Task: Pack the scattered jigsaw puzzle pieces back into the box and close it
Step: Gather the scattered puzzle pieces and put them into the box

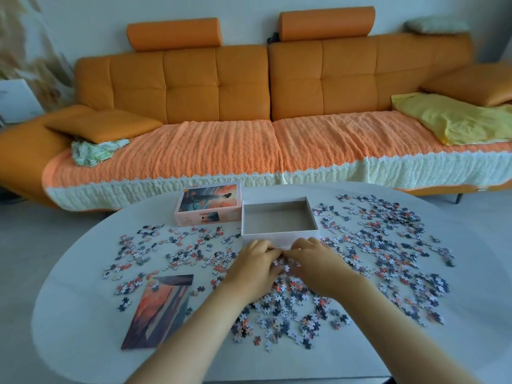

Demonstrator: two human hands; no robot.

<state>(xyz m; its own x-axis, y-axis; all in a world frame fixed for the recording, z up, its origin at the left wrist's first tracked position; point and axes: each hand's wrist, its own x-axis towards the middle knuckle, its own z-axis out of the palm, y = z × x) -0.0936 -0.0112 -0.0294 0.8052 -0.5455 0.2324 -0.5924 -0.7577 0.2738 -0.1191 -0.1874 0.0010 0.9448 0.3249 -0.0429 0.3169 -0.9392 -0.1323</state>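
Observation:
Several small jigsaw pieces (388, 245) lie scattered over the white oval table (69, 314), thickest at the right and in front of me. The open, empty box (279, 232) stands at the table's far middle. Its lid (209, 203), with a printed picture, sits just left of it. My left hand (253, 268) and my right hand (318, 264) are cupped together over a heap of pieces (282, 266) right in front of the box's near wall. Their fingertips meet and curl around pieces; how many are held is hidden.
A printed reference picture (158, 311) lies on the table at the left front with a few pieces on it. Behind the table stands an orange sofa (216, 87) with a knitted cover, cushions and a yellow cloth (454, 117).

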